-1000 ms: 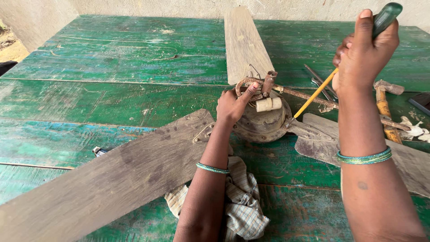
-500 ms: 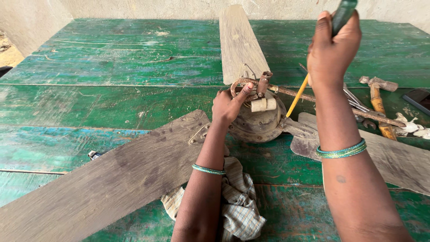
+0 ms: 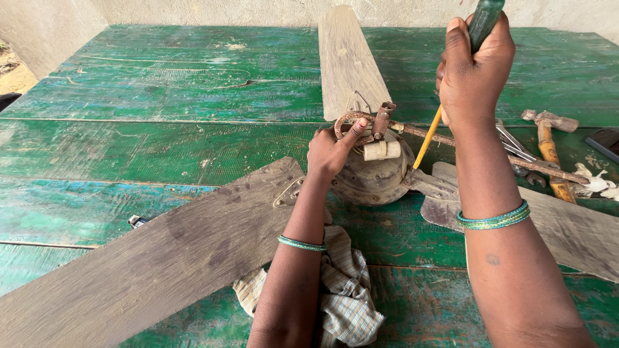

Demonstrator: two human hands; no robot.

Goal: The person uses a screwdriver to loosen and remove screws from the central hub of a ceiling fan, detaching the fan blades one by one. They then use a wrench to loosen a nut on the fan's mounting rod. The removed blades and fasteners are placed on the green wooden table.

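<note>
Nearest, a checked cloth [image 3: 342, 290] lies crumpled on the green table [image 3: 161, 96], under the left forearm, and a long fan blade [image 3: 155, 258] runs off to the lower left. Just beyond them sits the fan motor [image 3: 371, 177], a dusty round housing in the middle of the table with a rusty rod [image 3: 490, 151] and loop on top. The left hand [image 3: 332, 151] rests on the motor's top, fingers curled around the rusty loop, gripping it to steady the housing. The right hand [image 3: 474, 71] is raised above and to the right, fist closed tight around the green handle of a screwdriver [image 3: 451, 84], whose yellow shaft slants down toward the motor beside a pale capacitor [image 3: 382, 150]. The tip comes down close to the left fingers, so a slip off a rusted screw could well jab them or nick the wires near the capacitor; the high, angled grip makes such a slip likelier. The motor may also rock, since it rests on uneven blades. The rod crosses just under the shaft and crowds the approach. Farther right, a hammer [image 3: 551, 145] and other metal tools lie near the blade there [image 3: 567, 232], and a third blade [image 3: 345, 61] points to the far wall.
</note>
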